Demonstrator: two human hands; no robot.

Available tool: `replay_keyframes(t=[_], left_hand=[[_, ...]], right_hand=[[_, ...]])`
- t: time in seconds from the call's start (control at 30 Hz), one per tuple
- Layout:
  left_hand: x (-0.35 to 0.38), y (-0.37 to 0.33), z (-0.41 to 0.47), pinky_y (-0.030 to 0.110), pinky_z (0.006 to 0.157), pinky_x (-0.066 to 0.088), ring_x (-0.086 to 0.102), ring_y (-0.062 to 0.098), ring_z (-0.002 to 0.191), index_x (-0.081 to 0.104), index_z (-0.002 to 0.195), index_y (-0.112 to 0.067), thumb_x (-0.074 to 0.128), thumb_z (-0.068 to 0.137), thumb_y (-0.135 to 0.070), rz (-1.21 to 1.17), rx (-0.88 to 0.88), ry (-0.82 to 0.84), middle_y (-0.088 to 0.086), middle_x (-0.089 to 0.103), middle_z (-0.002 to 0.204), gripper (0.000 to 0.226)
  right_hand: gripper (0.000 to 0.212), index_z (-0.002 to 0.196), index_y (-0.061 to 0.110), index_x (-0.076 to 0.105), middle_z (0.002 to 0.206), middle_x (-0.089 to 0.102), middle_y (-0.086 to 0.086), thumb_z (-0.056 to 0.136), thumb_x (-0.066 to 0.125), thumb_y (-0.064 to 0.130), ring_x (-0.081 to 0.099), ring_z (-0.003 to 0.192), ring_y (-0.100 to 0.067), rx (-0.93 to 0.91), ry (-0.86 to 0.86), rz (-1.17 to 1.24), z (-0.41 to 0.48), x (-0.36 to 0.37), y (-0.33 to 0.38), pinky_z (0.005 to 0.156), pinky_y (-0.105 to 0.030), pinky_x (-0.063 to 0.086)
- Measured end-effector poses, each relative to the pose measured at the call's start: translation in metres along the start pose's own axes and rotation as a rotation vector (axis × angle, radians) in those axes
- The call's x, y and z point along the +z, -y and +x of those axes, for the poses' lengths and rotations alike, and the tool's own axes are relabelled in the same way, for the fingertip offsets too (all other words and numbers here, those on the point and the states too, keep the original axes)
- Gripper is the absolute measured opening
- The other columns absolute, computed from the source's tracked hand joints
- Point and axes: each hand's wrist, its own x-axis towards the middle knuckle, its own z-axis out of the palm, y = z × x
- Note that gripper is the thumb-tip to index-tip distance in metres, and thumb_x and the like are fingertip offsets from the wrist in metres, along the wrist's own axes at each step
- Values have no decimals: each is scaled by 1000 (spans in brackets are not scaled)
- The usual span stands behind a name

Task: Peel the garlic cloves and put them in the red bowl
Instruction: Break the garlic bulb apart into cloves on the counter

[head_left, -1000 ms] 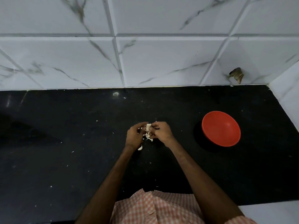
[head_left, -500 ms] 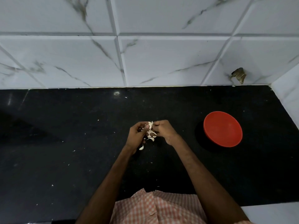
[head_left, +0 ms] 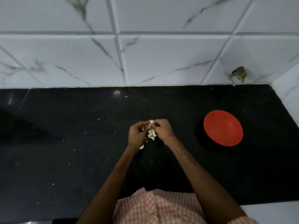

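The garlic piece (head_left: 151,122) I am watching is up in the air, between the two hands, over the middle of the black counter (head_left: 80,143). The right hand (head_left: 163,130) pinches it with its fingertips. The left hand (head_left: 136,134) has its fingers curled in and meets it from the other side, so I think both hands are gripping it. It is too small for me to tell how much skin is on it.

Just under the hands, some loose cloves (head_left: 152,134) lie in a little heap on the counter. One more clove (head_left: 141,146) sits beside the left wrist. I cannot tell if these are peeled.

The red bowl (head_left: 223,128) stands well apart, off to the right, and I see nothing inside it.

I think the step in hand is the peeling: pulling skin off, or breaking a clove free. The putting-in part looks not yet begun.

For the next move, one hand should hold firm while the other tugs the skin away. Then the right hand should carry the bare clove over to the bowl and drop it in.

Tiny white bits dot the counter. A white tiled wall (head_left: 161,59) rises behind it.
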Motion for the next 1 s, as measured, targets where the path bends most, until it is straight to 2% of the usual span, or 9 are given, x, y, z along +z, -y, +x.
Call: replay_keyframes(t=[0.1, 0.23, 0.33, 0.43, 0.53, 0.63, 0.73, 0.9, 1.0], left_hand=[[3, 1, 3, 24, 40, 47, 61, 10, 58, 72, 107, -14, 73, 93, -17, 65, 23, -28, 6, 70, 99, 14], [1, 2, 4, 25, 39, 47, 60, 13, 56, 72, 104, -15, 74, 92, -18, 99, 30, -54, 6, 70, 96, 13], [-1, 6, 3, 25, 40, 47, 64, 13, 62, 72, 101, -16, 70, 95, -18, 68, -16, -35, 12, 72, 94, 6], [-2, 8, -1, 23, 41, 46, 63, 11, 64, 71, 101, -14, 68, 97, -15, -13, -62, -7, 13, 71, 92, 5], [1, 6, -2, 23, 42, 47, 65, 9, 65, 71, 101, -13, 67, 97, -14, -32, -85, -14, 9, 71, 93, 5], [6, 4, 0, 25, 42, 49, 73, 16, 74, 70, 102, -9, 66, 98, -19, -32, -129, -22, 11, 74, 97, 11], [8, 3, -1, 25, 41, 49, 75, 15, 73, 68, 102, -5, 68, 98, -21, -37, -147, -40, 11, 74, 95, 16], [5, 10, -1, 25, 38, 45, 67, 11, 57, 67, 92, -13, 68, 97, -16, 97, -78, -113, 13, 72, 93, 5], [2, 9, 1, 31, 47, 53, 69, 14, 57, 67, 88, -19, 68, 96, -12, 183, -24, -144, 9, 74, 90, 10]], right_hand=[[13, 101, 5, 77, 93, 75, -10, 96, 66, 9, 71, 92, -23, -10, -31, -33, -1, 1, 4, 84, -42, 59], [13, 99, 5, 77, 91, 75, -7, 97, 65, 8, 70, 90, -20, -30, -3, -59, -1, 0, 6, 82, -35, 57], [17, 95, 5, 77, 87, 74, -12, 97, 67, 18, 69, 82, -20, -34, 54, -100, 0, -4, 3, 79, -43, 56], [23, 88, 3, 76, 79, 71, -15, 95, 71, 25, 64, 71, -22, -55, 36, -129, -3, -8, 2, 70, -42, 54], [24, 80, 10, 74, 76, 71, -9, 95, 70, 28, 67, 72, -24, -43, 6, -176, -3, -9, 2, 71, -42, 55], [27, 72, 25, 66, 69, 64, 3, 98, 63, 32, 58, 66, -13, -22, -4, -266, -2, -9, 3, 62, -36, 46], [23, 79, 26, 68, 72, 61, 9, 100, 59, 26, 57, 68, -9, -31, 24, -260, -1, -6, 3, 63, -32, 42], [15, 88, 7, 75, 66, 58, 6, 97, 64, 12, 55, 67, -11, -65, 75, -189, -3, -4, -1, 69, -38, 47], [12, 94, 5, 76, 76, 70, -5, 95, 66, 10, 67, 75, -21, -78, 75, -172, -5, -3, -4, 74, -43, 56]])
